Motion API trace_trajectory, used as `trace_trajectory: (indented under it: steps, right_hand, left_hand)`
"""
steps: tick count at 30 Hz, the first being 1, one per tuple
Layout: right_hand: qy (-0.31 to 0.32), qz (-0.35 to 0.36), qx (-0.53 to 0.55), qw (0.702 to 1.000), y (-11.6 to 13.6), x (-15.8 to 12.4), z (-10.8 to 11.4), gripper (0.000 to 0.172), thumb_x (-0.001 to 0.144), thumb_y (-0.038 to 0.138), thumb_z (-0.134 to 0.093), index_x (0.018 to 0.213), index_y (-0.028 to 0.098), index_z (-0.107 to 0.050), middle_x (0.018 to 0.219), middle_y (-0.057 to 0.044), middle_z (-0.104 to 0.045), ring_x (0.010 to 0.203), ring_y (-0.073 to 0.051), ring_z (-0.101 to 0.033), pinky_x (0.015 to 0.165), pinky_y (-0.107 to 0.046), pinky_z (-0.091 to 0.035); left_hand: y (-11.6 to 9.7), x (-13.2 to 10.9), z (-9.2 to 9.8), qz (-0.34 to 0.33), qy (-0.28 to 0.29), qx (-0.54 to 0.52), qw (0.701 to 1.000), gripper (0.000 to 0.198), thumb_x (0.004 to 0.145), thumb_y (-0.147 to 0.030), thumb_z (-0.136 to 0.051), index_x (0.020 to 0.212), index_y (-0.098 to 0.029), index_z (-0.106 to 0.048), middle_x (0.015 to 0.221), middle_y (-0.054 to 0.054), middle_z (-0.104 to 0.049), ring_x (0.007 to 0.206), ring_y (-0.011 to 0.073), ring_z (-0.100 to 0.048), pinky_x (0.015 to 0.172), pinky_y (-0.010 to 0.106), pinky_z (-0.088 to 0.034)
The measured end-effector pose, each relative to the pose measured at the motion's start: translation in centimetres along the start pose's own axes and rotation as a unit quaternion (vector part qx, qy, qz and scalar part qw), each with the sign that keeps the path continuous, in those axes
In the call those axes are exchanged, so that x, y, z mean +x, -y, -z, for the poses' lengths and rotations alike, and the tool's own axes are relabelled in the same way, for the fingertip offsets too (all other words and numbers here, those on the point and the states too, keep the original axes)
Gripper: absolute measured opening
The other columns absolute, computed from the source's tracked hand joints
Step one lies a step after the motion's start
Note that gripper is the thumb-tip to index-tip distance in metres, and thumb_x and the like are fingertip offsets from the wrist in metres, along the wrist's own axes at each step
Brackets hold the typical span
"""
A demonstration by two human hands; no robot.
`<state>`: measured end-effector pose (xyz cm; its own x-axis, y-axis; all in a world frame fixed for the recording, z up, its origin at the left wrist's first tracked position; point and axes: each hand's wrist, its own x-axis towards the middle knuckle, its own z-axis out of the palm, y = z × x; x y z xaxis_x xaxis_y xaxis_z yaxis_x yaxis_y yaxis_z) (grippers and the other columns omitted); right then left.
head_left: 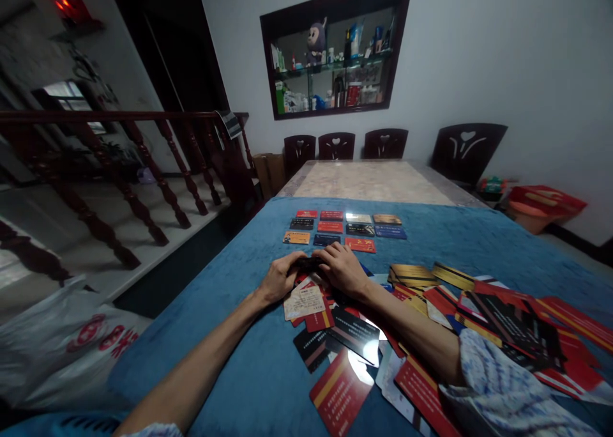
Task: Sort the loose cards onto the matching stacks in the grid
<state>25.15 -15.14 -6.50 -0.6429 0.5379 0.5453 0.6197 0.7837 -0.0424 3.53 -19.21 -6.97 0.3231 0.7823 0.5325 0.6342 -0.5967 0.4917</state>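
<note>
My left hand (282,275) and my right hand (343,268) are close together over the blue cloth, both closed on a dark card (312,264) between them. The fingers cover most of it, so its print cannot be read. Just beyond my hands, several cards lie in three neat rows, among them an orange card (296,237), a dark blue card (327,239) and a red card (360,245). Under and in front of my hands is a loose heap with a cream card (304,301), a black card (355,332) and a larger red card (341,392).
More overlapping cards, including a gold card (410,275), spread to the right beneath and past my right forearm. The blue cloth (230,296) covers the near part of the long table (364,176). Chairs (336,145) stand beyond, and a white plastic bag (62,354) is at left.
</note>
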Motion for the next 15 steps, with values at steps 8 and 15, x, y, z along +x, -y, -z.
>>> trace_trajectory:
  steps: [8,15]
  right_hand:
    - [0.055,-0.036,-0.033,0.997,0.51,0.01,0.94,0.043,0.09,0.017,-0.057,0.132,0.028,-0.058,0.104,-0.008,-0.066,0.097,-0.022,-0.053,0.08,-0.033,-0.033]
    - [0.079,-0.049,-0.021,0.995,0.51,0.08,0.89,0.042,0.094,0.02,-0.052,0.136,0.025,-0.055,0.104,-0.009,-0.068,0.098,-0.023,-0.055,0.083,-0.034,-0.034]
  left_hand:
    - [0.86,-0.01,0.25,-0.022,-0.031,0.022,0.999,0.033,0.085,-0.005,-0.047,0.113,-0.018,-0.059,0.106,0.005,-0.07,0.097,0.0163,-0.067,0.09,0.031,-0.054]
    - [0.9,0.06,0.03,-0.014,-0.03,0.045,0.998,0.042,0.08,0.0,-0.049,0.117,-0.018,-0.058,0.107,0.006,-0.068,0.1,0.0182,-0.065,0.091,0.033,-0.054]
